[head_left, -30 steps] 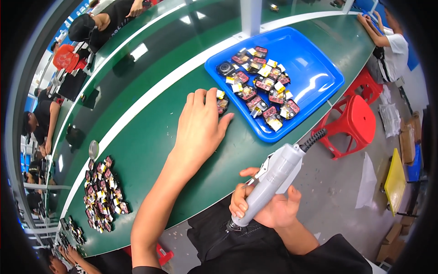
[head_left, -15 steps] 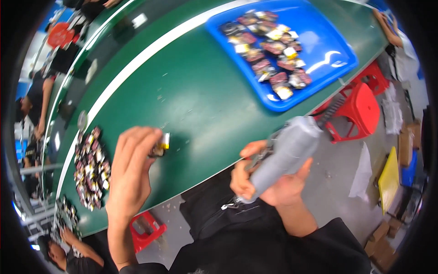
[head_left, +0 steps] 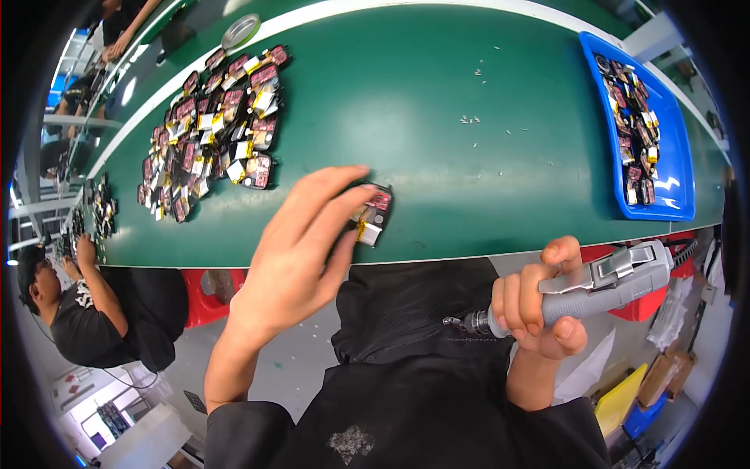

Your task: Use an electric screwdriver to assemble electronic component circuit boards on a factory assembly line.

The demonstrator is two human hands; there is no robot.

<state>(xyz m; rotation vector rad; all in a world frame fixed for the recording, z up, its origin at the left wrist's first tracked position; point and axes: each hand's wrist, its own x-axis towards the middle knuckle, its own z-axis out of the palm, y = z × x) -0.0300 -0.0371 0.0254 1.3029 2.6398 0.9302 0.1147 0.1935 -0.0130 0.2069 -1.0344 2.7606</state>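
My left hand (head_left: pixel 301 254) pinches a small black electronic module (head_left: pixel 375 209) between thumb and fingers, close over the green tabletop near its front edge. Part of a reddish circuit board and a silver pouch battery with yellow tape show on it. Whether it rests on the table, I cannot tell. In my right hand (head_left: pixel 539 305) is a grey electric screwdriver (head_left: pixel 617 273), held nearly level in front of the table edge. Its bit points left over my lap, and its coiled cord leaves at the right end.
A heap of similar modules (head_left: pixel 211 129) spreads over the left of the green table (head_left: pixel 406 94), with a round metal-rimmed dish (head_left: pixel 241 31) behind it. Tiny screws (head_left: pixel 470 120) lie scattered. A blue tray (head_left: pixel 673 168) holding modules stands right. A co-worker (head_left: pixel 101 305) sits left.
The view has swung left, so the tray now appears at the far right and the heap nearer. My left hand has brought the module to the table's front edge; the screwdriver has tipped toward level.
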